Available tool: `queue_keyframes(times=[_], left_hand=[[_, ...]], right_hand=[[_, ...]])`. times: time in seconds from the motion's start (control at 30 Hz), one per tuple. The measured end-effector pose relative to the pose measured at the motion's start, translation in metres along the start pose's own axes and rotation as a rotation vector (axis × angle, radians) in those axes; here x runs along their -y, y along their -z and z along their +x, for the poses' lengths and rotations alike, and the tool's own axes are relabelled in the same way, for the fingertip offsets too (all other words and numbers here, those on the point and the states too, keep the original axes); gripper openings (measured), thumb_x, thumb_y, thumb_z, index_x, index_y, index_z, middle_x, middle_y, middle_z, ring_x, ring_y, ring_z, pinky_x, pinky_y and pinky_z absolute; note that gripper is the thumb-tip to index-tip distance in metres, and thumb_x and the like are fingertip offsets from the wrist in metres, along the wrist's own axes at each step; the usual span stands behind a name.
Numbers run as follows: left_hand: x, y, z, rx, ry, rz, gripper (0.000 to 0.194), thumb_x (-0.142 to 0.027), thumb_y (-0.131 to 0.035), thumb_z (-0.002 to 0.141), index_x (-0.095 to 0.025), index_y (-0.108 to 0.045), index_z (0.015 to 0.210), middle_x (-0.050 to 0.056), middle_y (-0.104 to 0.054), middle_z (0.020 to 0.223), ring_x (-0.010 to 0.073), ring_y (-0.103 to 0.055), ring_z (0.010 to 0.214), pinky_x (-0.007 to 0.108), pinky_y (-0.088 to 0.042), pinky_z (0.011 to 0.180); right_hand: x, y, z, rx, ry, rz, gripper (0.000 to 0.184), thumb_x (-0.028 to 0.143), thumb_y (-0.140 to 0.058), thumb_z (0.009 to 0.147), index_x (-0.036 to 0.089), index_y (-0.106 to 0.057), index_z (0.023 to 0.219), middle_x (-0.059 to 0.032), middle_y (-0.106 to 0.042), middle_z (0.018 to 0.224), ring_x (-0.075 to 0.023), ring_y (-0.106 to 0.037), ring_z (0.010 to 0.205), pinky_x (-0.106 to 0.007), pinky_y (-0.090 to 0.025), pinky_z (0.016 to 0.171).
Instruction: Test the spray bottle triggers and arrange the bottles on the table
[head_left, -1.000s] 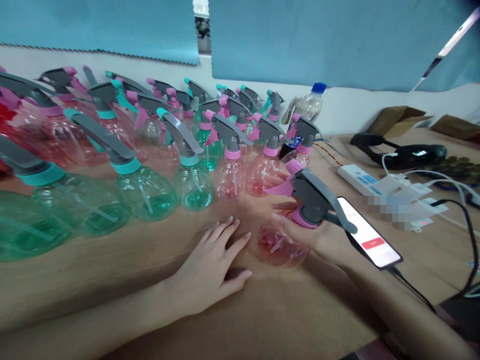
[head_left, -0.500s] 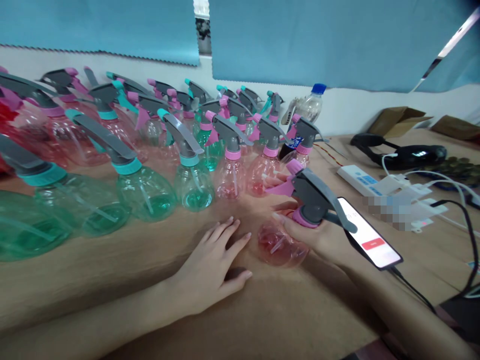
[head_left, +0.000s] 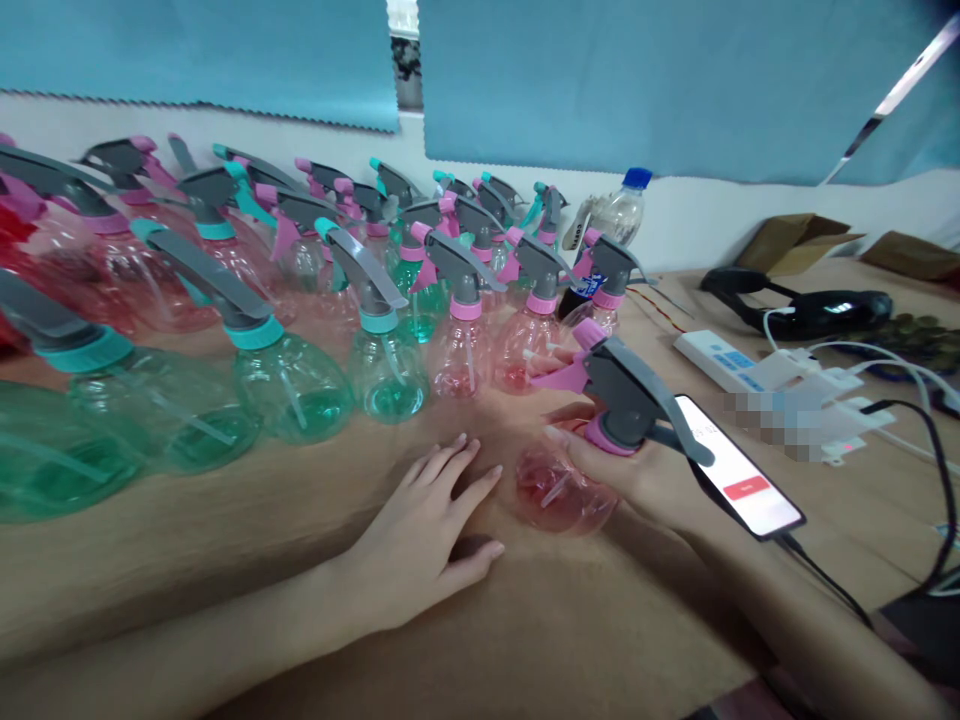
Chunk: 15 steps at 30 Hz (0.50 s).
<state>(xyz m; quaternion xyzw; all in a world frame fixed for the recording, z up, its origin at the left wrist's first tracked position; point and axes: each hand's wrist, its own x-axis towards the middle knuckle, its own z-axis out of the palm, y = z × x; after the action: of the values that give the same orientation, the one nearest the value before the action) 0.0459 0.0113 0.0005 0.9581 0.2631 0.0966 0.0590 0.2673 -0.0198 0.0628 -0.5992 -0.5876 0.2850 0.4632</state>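
Note:
My right hand [head_left: 600, 465] is wrapped round the neck of a pink spray bottle [head_left: 559, 490], which stands on the table. Its trigger head is grey with a pink nozzle, trigger and collar; some of my fingers are hidden behind it. Flat on the tabletop to the left lies my left hand [head_left: 431, 515], fingers spread, touching no bottle. Beyond both hands stand several more spray bottles, among them a pink one [head_left: 457, 355], a small green one [head_left: 388, 375] and a larger green one [head_left: 292, 390].
A lit phone [head_left: 742, 470] on a cable lies right of the held bottle. Farther right are a white power strip [head_left: 720, 358] with cables and black headphones [head_left: 832, 310]. Against the wall stand a blue-capped bottle [head_left: 626, 215] and an open cardboard box [head_left: 795, 243].

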Motion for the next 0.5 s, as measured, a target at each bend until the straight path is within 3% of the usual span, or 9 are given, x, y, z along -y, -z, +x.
queue_keyframes(times=[0.33, 0.5], left_hand=[[-0.001, 0.001, -0.001, -0.005, 0.007, -0.018, 0.058, -0.048, -0.051, 0.090, -0.015, -0.044, 0.137, 0.017, -0.034, 0.147, 0.0330, -0.027, 0.137, 0.052, -0.029, 0.106], [-0.001, 0.000, -0.001, -0.003, 0.010, -0.014, 0.057, -0.048, -0.051, 0.090, -0.016, -0.044, 0.137, 0.017, -0.034, 0.147, 0.0329, -0.027, 0.136, 0.052, -0.030, 0.106]], right_hand=[[0.013, 0.000, 0.001, -0.012, 0.043, 0.010, 0.005, 0.025, -0.063, 0.069, 0.024, -0.061, 0.074, -0.0006, -0.071, 0.075, -0.0194, -0.070, 0.069, -0.035, -0.059, 0.071], [0.005, 0.001, -0.001, -0.017, 0.056, 0.008, 0.005, 0.023, -0.063, 0.071, 0.025, -0.061, 0.075, 0.0005, -0.069, 0.073, -0.0188, -0.069, 0.067, -0.035, -0.058, 0.068]])
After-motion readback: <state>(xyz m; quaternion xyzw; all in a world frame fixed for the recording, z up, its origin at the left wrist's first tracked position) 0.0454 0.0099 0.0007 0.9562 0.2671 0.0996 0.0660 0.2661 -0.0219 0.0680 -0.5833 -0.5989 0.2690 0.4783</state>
